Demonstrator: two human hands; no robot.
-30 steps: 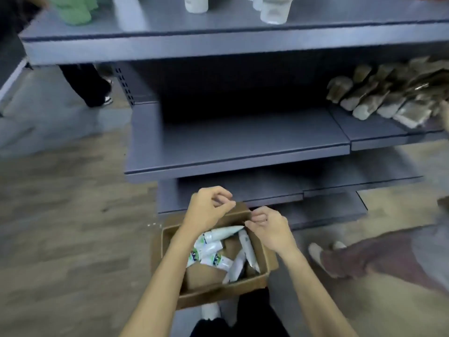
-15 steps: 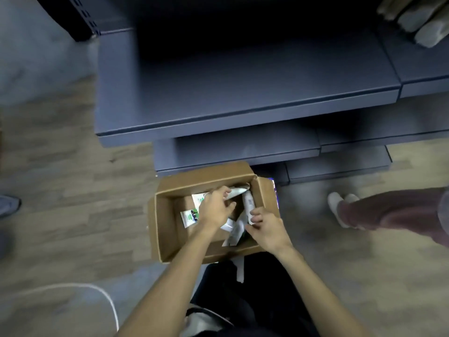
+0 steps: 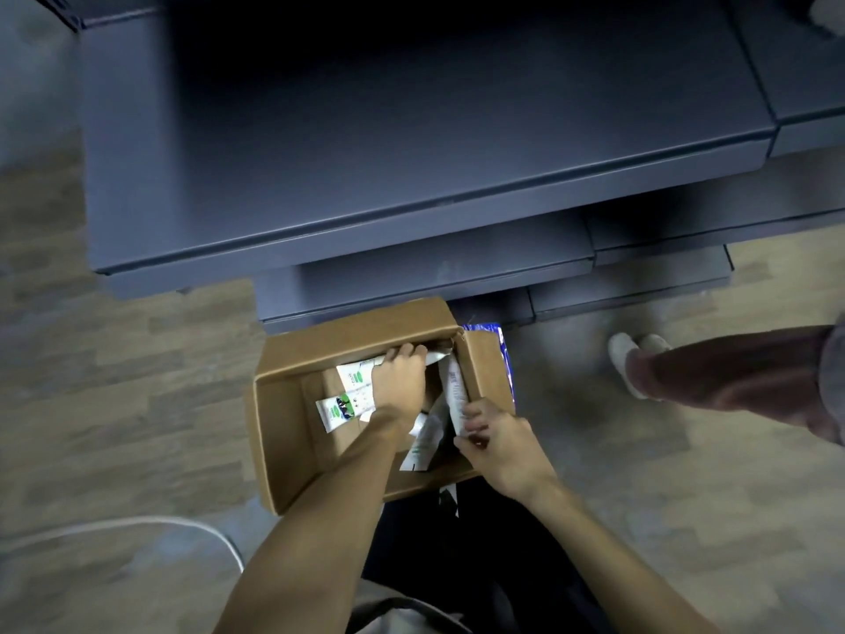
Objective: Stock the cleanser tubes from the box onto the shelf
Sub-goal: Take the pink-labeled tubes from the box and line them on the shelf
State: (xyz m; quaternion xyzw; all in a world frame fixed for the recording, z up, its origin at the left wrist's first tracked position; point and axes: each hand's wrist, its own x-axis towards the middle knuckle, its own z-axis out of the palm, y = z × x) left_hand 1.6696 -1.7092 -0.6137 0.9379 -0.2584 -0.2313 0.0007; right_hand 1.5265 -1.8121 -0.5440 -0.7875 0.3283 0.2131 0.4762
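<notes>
**A:** What does the head camera show?

**B:** A view straight down. A brown box [image 3: 292,432] sits open on a wood-look floor, just in front of a dark grey shelf [image 3: 411,144] whose broad top board shows nothing on it here. Both bare arms reach into the box.

**A:** Where are the tubes?

**B:** All the tubes in view are in the box, white with green print, lying loose and crossed over each other. One flat tube [image 3: 343,407] lies toward the box's left side; a long tube [image 3: 455,386] leans along the right wall.

**A:** And the hands?

**B:** The left hand [image 3: 398,386] is deep in the box, fingers curled over a tube near the far wall; it looks like a grip, though the palm hides how firm it is. The right hand [image 3: 496,439] pinches the lower end of the long tube between thumb and fingers.

**A:** What could go wrong?

**B:** My judgement: the tubes are smooth and tangled, so lifting two at once may drag a neighbour up and drop it on the floor. A pinch at one end lets a tube swing or slip. The box is light, so a pull against its wall could tip or slide it. Another person's leg [image 3: 731,382] and shoe stand close on the right, and a pale cable [image 3: 137,526] curves over the floor on the left, both trip risks when rising toward the shelf.
</notes>
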